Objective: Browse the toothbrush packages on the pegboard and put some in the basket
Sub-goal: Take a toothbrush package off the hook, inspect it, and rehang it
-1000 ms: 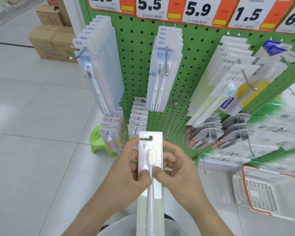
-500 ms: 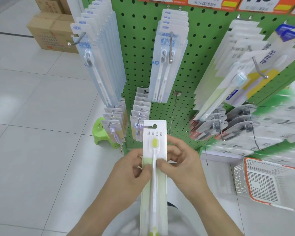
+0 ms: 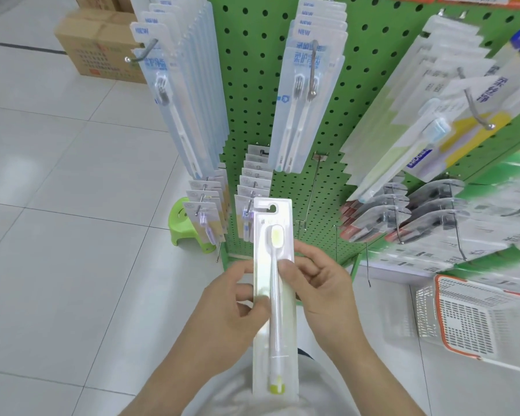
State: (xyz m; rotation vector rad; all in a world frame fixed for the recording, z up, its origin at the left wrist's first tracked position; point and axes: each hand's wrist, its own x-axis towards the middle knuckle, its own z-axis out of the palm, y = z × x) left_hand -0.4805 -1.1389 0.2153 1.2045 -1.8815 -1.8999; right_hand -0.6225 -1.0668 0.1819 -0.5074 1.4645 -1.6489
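Note:
A long white toothbrush package [image 3: 273, 349] with a yellow-green brush head stands upright in front of me, held by both hands. My left hand [image 3: 234, 304] pinches its left edge, thumb on the front. My right hand [image 3: 321, 292] grips its right edge, thumb on the front near the brush neck. The green pegboard [image 3: 252, 100] behind it carries rows of hanging toothbrush packages [image 3: 306, 94]. A white basket with an orange rim [image 3: 478, 322] sits on the floor at the right.
A small green stool [image 3: 189, 226] stands at the foot of the pegboard. Cardboard boxes [image 3: 99, 46] sit on the tiled floor at the upper left. Bare metal hooks [image 3: 311, 193] jut out from the board near my hands.
The package has been turned over in my hands, then held steady with the brush side facing me. My view has tilted further down, so the price tags have left the frame.

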